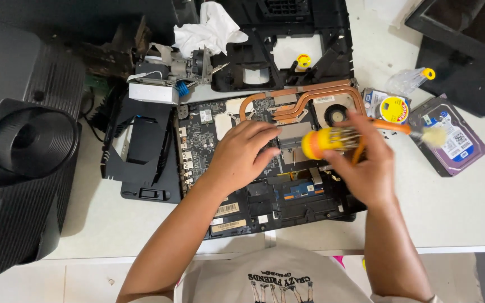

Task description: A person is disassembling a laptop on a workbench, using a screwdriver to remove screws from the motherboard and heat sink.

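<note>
Head view: opened laptop (265, 168) as the landmark, flat on the white table (456, 207), its underside bare.
Left hand (241, 152): palm down on the dark circuit board at the laptop's middle; fingers (265, 134) loosely curled, pressing the board, gripping nothing.
Right hand (369, 168): over the laptop's right part; fingers closed round a yellow-handled brush (324, 141) with an orange shaft, blurred by motion; its pale bristle tip (434, 136) lies right of the laptop, over a purple-labelled hard drive (447, 143).
Copper pipes (304, 95): shiny curved tubes along the laptop's upper edge, ending at a round fan (337, 115).
Plastic frame (279, 45): black, ribbed, above the laptop; a crumpled white cloth (209, 28) at its left.
Black bracket (141, 148): matte, angular, left of the laptop.
Projector (23, 146): black, grooved casing, round lens hood, far left of the laptop.
Round tin (394, 109): yellow lid, right of the fan.
</note>
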